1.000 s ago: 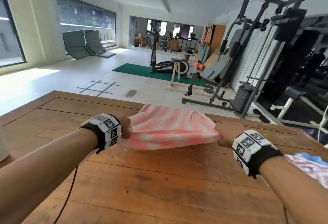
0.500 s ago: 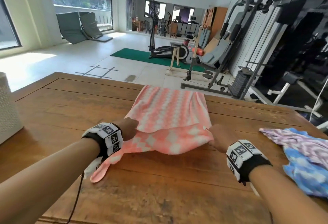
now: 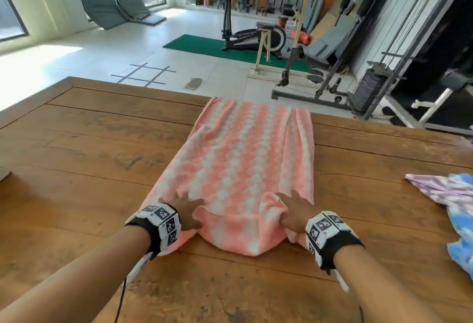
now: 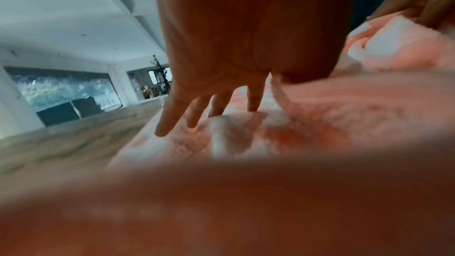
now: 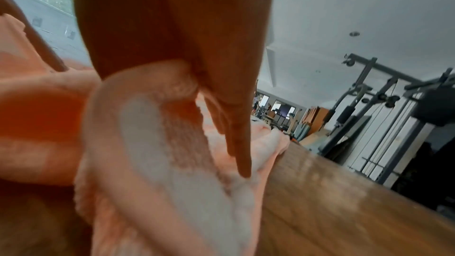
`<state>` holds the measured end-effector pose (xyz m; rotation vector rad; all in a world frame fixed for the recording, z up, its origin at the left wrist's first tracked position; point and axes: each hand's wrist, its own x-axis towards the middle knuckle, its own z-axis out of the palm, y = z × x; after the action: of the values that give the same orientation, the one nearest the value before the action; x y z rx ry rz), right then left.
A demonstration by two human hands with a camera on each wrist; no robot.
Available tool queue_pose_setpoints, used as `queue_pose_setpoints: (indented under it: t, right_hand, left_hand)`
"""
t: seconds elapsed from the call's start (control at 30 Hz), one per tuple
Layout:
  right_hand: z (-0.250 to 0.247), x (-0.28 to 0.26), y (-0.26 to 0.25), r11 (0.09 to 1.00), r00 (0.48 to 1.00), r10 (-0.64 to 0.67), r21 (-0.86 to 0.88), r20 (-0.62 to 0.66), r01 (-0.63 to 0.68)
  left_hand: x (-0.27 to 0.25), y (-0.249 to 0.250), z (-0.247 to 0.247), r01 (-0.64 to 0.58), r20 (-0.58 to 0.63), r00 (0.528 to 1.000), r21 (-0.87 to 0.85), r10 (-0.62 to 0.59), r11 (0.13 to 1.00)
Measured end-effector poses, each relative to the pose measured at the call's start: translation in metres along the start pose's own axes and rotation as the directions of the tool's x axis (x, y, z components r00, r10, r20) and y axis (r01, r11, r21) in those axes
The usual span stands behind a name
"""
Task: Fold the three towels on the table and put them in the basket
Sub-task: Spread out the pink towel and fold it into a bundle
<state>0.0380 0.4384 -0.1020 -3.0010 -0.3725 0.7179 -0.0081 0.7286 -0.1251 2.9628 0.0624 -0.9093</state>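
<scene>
Pink-and-white towel [image 3: 243,169] lies lengthwise on the wooden table [image 3: 89,148], centre of frame, far end at the table's far edge. Left hand [image 3: 185,211] on its near left corner: fingers [image 4: 167,122] straight and spread, tips pressing the cloth. Right hand [image 3: 294,211] on the near right corner, fingers extended; a fold bunches under the palm. Second towel [image 3: 445,194], blue and purple, at right edge.
</scene>
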Motion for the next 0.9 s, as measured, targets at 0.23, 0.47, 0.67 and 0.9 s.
queue_pose_setpoints:
  t: [0.23, 0.47, 0.67, 0.9]
  right_hand:
    - [-0.033, 0.030, 0.000, 0.990, 0.987, 0.062, -0.114, -0.149, -0.079]
    - [-0.209, -0.017, 0.006, 0.995, 0.315, -0.051, -0.021, -0.948, 0.100]
    - [-0.203, -0.036, 0.000, 0.984, 0.885, -0.037, -0.174, -0.465, -0.050]
    - [-0.170, -0.052, -0.004, 0.926, 0.867, 0.031, -0.313, -0.497, -0.212]
  left_hand:
    - [0.017, 0.007, -0.040, -0.017, -0.311, 0.949, 0.118, 0.053, 0.993]
    - [-0.030, 0.024, -0.207, -0.322, -0.941, 0.259, -0.298, -0.219, 0.899]
    - [-0.034, 0.015, -0.208, -0.103, -0.703, 0.711, -0.074, 0.021, 0.992]
    - [-0.046, 0.008, -0.176, -0.168, -0.626, 0.778, -0.136, 0.047, 0.976]
